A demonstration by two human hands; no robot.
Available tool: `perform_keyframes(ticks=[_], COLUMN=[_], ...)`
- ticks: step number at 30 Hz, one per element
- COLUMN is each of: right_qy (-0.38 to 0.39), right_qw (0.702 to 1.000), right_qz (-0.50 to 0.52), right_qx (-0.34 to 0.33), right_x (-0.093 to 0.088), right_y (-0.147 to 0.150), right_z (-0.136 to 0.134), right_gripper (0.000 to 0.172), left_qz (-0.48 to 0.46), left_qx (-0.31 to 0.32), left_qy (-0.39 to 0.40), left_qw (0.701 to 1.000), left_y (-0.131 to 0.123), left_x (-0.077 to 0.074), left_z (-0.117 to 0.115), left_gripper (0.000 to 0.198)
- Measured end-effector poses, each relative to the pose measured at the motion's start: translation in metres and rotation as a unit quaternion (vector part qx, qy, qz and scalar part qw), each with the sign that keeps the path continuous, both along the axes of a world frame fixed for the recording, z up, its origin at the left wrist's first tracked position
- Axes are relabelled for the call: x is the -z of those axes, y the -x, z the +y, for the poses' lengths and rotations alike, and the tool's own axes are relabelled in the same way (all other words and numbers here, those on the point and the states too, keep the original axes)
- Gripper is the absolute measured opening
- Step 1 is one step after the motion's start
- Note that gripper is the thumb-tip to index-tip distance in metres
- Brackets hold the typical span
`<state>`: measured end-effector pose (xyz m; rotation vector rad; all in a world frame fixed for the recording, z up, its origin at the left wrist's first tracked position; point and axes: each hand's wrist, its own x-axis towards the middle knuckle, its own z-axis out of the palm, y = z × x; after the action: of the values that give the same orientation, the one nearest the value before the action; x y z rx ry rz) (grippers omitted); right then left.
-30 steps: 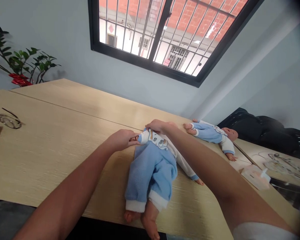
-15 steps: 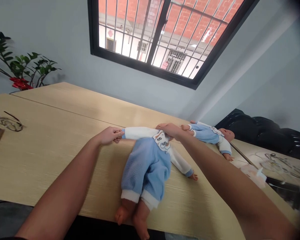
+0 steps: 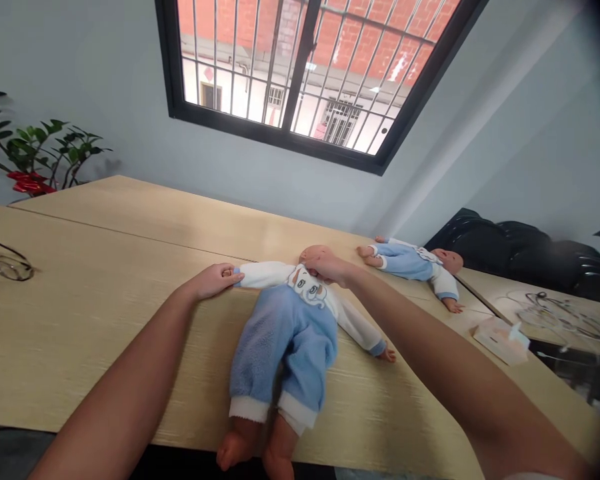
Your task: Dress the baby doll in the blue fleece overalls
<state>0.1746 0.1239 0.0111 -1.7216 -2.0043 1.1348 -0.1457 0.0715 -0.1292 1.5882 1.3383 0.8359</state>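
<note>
A baby doll in a blue and white fleece outfit lies on its back on the table, feet toward me and over the near edge. My left hand is closed around the doll's hand at the blue cuff of the left-side sleeve. At the doll's neck, just above the cartoon-face bib, my right hand is curled with fingertips down; what they pinch is hidden. Part of the doll's head shows behind that hand. The doll's other arm lies stretched out to the right.
A second doll, dressed alike, lies at the back right. Beyond it are black chairs. A tissue box and tangled clear tubing sit at the right. Eyeglasses lie far left, near a potted plant.
My right hand has shifted slightly left and uncovered more of the doll's head. My left hand still holds the doll's hand, with its fingers placed differently. The whole view has swung a little.
</note>
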Motion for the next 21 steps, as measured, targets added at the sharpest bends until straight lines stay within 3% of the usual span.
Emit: perform_keyframes(ticks=[2,5,8,12,16,18,21], right_qy=[0.002,-0.087,-0.176,-0.171,-0.205,-0.189,-0.131], right_qw=[1.0,0.994,0.98,0.978,0.963,0.962,0.951], right_qz=[-0.006,-0.03,-0.05,-0.006,0.081,0.146,0.276], right_qx=[-0.014,-0.053,-0.079,-0.123,-0.154,-0.133,-0.041], right_x=[0.0,0.006,0.028,0.064,0.084,0.091,0.103], right_y=[-0.008,-0.033,-0.065,-0.092,-0.096,-0.098,-0.101], right_z=[-0.002,-0.013,-0.037,-0.076,-0.097,-0.098,-0.094], right_gripper=[0.032,0.033,0.038,0.032,0.023,0.028,0.036], left_qz=[0.038,0.09,0.14,0.183,0.202,0.208,0.201], left_qx=[-0.001,0.005,0.035,0.05,0.055,0.045,0.017], left_qy=[-0.042,-0.065,-0.073,-0.085,-0.08,-0.081,-0.08], left_qw=[0.998,0.994,0.987,0.978,0.974,0.974,0.976], left_y=[0.001,0.003,0.004,0.004,0.0,0.0,0.001], left_x=[0.001,0.001,-0.001,-0.007,-0.01,-0.009,-0.006], left_z=[0.001,0.003,0.003,0.0,-0.003,-0.004,-0.003], left_gripper=[0.057,0.055,0.052,0.053,0.053,0.053,0.056])
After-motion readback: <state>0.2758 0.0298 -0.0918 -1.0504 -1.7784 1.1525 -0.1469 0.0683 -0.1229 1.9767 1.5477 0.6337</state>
